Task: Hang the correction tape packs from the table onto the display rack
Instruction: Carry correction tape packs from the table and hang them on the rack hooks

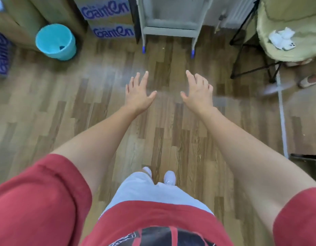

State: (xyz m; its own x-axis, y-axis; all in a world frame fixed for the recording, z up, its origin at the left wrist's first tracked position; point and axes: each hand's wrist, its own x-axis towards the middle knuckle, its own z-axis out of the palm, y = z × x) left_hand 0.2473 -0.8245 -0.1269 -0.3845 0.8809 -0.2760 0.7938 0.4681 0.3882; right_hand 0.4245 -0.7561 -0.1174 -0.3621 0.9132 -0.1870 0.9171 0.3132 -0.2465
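The person stands on a wood-plank floor (65,112) with both arms stretched forward and down toward a pale grey metal frame (169,31); the left hand (138,94) hangs short of the frame's left blue-capped foot (144,50), palm down, fingers straight and fanned wide, holding nothing; the right hand (198,93) is level with it, short of the frame's right blue-capped foot (192,54), likewise spread wide and empty; the two hands are near each other but apart, thumbs pointing inward, and neither touches the frame.

Where the correction tape packs lie cannot be told from this view; whether the frame is the display rack cannot be told either, since only its lower part shows.

Just left of the frame stand stacked cardboard boxes (107,18) printed with purple lettering; farther left of the frame, past the boxes, a teal waste bin (56,42) stands upright on the floor with a small dark scrap inside.

Right of the frame a folding chair (286,50) on black legs carries a yellow-green cushion with a crumpled white thing (281,39) on it; a white strip (282,118) runs along the floor below the chair.

Well to the near side of the frame are the person's red sleeves (38,201), pale shorts (153,192) and white shoes (169,177).
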